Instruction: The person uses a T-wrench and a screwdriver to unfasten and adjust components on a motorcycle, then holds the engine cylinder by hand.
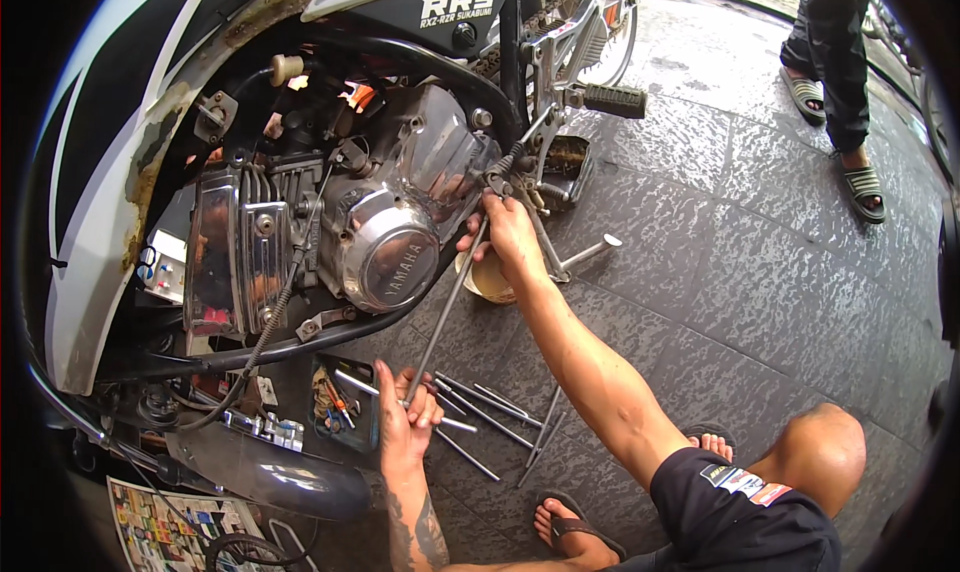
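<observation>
My left hand point(408, 417) is closed round the crossbar of a long T-handle wrench point(446, 317), low in front of the motorcycle engine point(395, 212). The wrench's shaft slants up and away to a linkage joint point(497, 177) behind the round engine cover. There my right hand point(508, 240) has its fingers curled about the far end of the shaft, close to the joint. Its fingertips partly hide the wrench's tip. Below that hand stands a round, light-coloured bowl point(490, 280), half covered by my fingers and the frame.
Several T-handle wrenches point(490, 408) lie on the dark tiles. Beside them is a tray of small tools point(345, 412). A pedal point(590, 257) and a footpeg point(615, 100) stick out from the motorcycle. A printed sheet point(180, 532) lies lower left. Another person's legs point(835, 72) stand upper right.
</observation>
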The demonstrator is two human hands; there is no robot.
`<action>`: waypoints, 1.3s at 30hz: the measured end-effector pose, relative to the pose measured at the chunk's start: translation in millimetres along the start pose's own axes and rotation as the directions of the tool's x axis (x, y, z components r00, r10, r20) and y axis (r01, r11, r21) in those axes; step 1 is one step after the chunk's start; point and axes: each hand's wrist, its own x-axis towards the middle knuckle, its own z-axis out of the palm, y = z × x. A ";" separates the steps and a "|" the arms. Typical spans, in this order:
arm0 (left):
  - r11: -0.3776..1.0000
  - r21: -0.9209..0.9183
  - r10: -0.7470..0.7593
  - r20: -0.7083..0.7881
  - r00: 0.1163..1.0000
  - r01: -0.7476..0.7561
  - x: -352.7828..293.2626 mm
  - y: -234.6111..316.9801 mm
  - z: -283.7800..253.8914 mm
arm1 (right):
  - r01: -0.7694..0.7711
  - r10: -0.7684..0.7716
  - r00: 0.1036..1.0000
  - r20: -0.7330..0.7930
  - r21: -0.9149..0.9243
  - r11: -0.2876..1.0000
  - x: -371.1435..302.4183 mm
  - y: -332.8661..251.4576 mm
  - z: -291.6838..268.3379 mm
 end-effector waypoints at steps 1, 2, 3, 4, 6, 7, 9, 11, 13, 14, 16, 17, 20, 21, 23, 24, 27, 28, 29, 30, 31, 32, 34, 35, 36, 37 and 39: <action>1.000 0.003 0.004 -0.002 1.000 -0.004 -1.3 -0.8 8.1 | -0.011 0.011 1.000 0.025 -0.016 1.000 0.2 -0.6 1.5; 0.998 0.004 0.066 -0.140 0.988 -0.066 -4.5 -7.9 24.8 | -0.026 0.027 0.999 0.041 -0.038 0.999 -0.9 0.5 -1.3; 0.992 0.013 0.124 -0.275 0.953 -0.125 -5.9 -13.0 33.5 | -0.030 0.031 0.999 0.035 -0.041 0.999 -1.2 1.9 -3.8; 0.995 -0.051 0.074 -0.156 0.985 -0.083 -3.1 -17.1 14.7 | -0.016 0.018 0.999 0.043 -0.046 0.999 -0.8 0.6 -0.3; 0.982 -0.182 -0.072 -0.072 0.995 0.057 6.9 -17.6 -7.2 | -0.009 0.012 0.999 0.049 -0.055 0.998 -1.0 3.1 -0.3; 0.981 -0.183 -0.072 -0.074 0.995 0.058 9.5 -15.4 -11.9 | 0.015 -0.013 0.997 0.073 -0.024 1.000 -1.4 4.4 -1.6; 0.864 -0.449 -0.195 0.118 0.974 0.227 12.7 -12.3 -17.3 | 0.060 -0.062 0.991 0.114 0.023 0.998 -5.7 8.6 -4.6; 0.826 -0.523 -0.183 0.104 0.978 0.210 11.2 -11.9 -8.4 | 0.034 -0.040 0.991 0.129 0.043 0.998 -11.4 16.0 -7.1; 0.871 -0.480 0.047 0.293 0.955 0.104 9.5 -18.4 -19.1 | 0.017 -0.019 0.995 0.097 0.028 0.999 -10.6 17.2 0.1; 0.871 -0.480 0.045 0.288 0.956 0.104 6.5 -27.5 -13.6 | 0.011 -0.014 0.995 0.097 0.029 1.000 -11.4 18.1 0.6; 0.756 0.275 0.643 -0.478 0.598 -0.594 4.7 -51.7 5.4 | 0.004 -0.003 0.999 0.049 -0.018 1.000 -10.6 16.5 2.8; 0.378 0.728 0.914 -0.195 0.355 -0.572 -1.4 -57.2 0.0 | 0.009 -0.008 0.999 0.048 -0.016 1.000 -10.1 14.0 5.5; -0.492 0.869 0.734 0.443 0.515 -0.047 -16.3 -53.1 8.2 | -0.021 0.023 1.000 0.020 -0.071 0.997 -12.7 16.7 2.9; -0.501 0.863 0.744 0.469 0.475 -0.068 -11.2 -47.4 18.5 | -0.003 0.004 1.000 0.023 -0.057 0.998 -11.6 16.4 1.1; -0.049 0.960 0.804 0.201 0.559 -0.274 -1.6 -46.2 -2.0 | 0.007 -0.007 0.999 0.034 0.005 1.000 -11.4 11.5 5.5; 0.420 0.816 0.728 -0.040 0.685 -0.398 1.3 -42.2 -13.6 | 0.007 -0.007 0.999 0.045 0.011 1.000 -8.9 10.8 11.0; 0.983 -0.185 -0.011 0.036 0.999 0.017 -2.1 -7.6 2.1 | 0.042 -0.042 0.999 0.000 0.007 0.999 -6.1 5.9 1.0; 0.979 -0.201 0.016 -0.047 0.999 -0.025 -3.0 -8.6 5.4 | 0.019 -0.019 1.000 -0.013 0.007 1.000 -9.6 2.5 0.1; 0.974 -0.215 0.040 -0.129 0.991 -0.067 -4.2 -11.4 10.0 | 0.006 -0.006 1.000 -0.011 0.006 1.000 -7.8 3.8 0.5; 0.968 -0.227 0.061 -0.209 0.976 -0.109 -4.9 -15.3 14.6 | -0.006 0.006 1.000 -0.010 0.003 1.000 -5.6 4.1 1.3; 0.960 -0.239 0.073 -0.294 0.953 -0.147 -8.0 -22.3 18.8 | -0.008 0.008 1.000 -0.012 -0.015 1.000 -6.1 3.9 1.6; 0.960 -0.237 0.076 -0.299 0.951 -0.151 -6.7 -29.6 17.2 | -0.011 0.011 1.000 -0.006 -0.028 1.000 -7.2 3.5 8.1; 0.312 0.807 0.923 -0.133 0.361 -0.501 -2.6 -47.1 -2.3 | -0.018 0.017 1.000 -0.015 -0.045 0.999 -9.0 1.4 12.4; -0.192 0.957 0.973 0.214 0.082 -0.215 -6.6 -51.1 -9.2 | -0.021 0.021 1.000 -0.015 -0.043 0.999 -8.9 1.3 11.9; -0.191 0.958 0.974 0.212 0.082 -0.214 -4.7 -51.5 -14.2 | -0.026 0.025 1.000 -0.014 -0.041 0.999 -8.7 1.3 12.1; -0.236 0.947 0.934 0.283 0.217 -0.219 -2.3 -46.4 -8.0 | -0.006 0.004 1.000 -0.028 -0.055 0.998 -6.6 1.3 9.5; -0.318 0.915 0.789 0.401 0.466 -0.249 0.3 -37.8 0.3 | 0.011 -0.012 1.000 -0.021 -0.039 0.999 -5.7 1.6 4.4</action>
